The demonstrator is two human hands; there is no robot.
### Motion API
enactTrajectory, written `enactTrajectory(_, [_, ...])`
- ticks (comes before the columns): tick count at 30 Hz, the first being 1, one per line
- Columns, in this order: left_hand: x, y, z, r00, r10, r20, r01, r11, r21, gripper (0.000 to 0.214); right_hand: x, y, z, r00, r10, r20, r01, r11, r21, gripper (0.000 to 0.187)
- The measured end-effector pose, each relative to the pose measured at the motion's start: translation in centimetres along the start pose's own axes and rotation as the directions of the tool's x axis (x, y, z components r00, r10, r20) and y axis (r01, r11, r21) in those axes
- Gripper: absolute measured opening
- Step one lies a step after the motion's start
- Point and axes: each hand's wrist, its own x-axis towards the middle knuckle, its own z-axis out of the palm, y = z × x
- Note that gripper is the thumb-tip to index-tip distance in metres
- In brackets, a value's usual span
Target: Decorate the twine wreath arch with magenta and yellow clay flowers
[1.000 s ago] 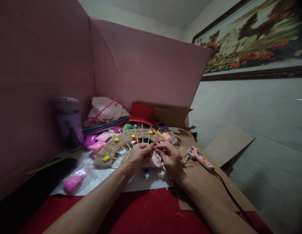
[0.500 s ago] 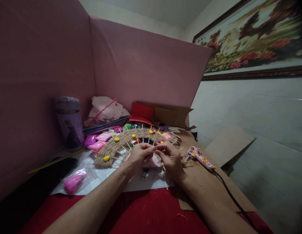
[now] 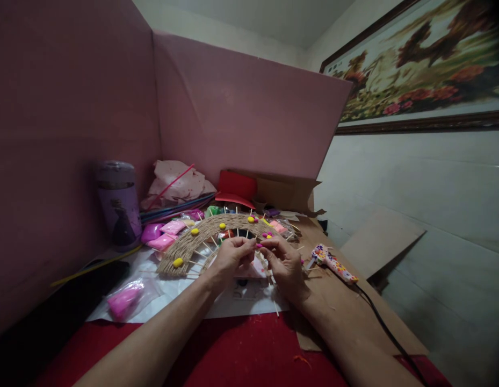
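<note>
A jute-wrapped arch [image 3: 201, 234] with toothpicks sticking out of it lies on white paper [image 3: 180, 293]; yellow and pink clay beads sit on some toothpick tips. My left hand [image 3: 230, 259] and my right hand [image 3: 284, 264] meet over the arch's inner right part. Both are pinched together on a tiny bright pink clay piece [image 3: 258, 245] between their fingertips.
Pink clay packets [image 3: 163, 236] lie behind the arch, a bagged pink lump [image 3: 124, 301] at the front left. A purple cup [image 3: 118, 204] stands at the left by the pink partition [image 3: 241, 107]. A patterned glue gun [image 3: 333, 263] with black cord lies on cardboard at the right.
The hands stay pinched on the pink piece, with only small finger shifts. The view has drifted slightly.
</note>
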Motion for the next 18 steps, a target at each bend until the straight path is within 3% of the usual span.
enactTrajectory(18, [-0.03,0.01,0.01,1.000,0.011,0.002,-0.011,1.000,-0.005,0.035,-0.10,0.15,0.00,0.999,0.039,-0.004,-0.039,0.999,-0.035,0.012])
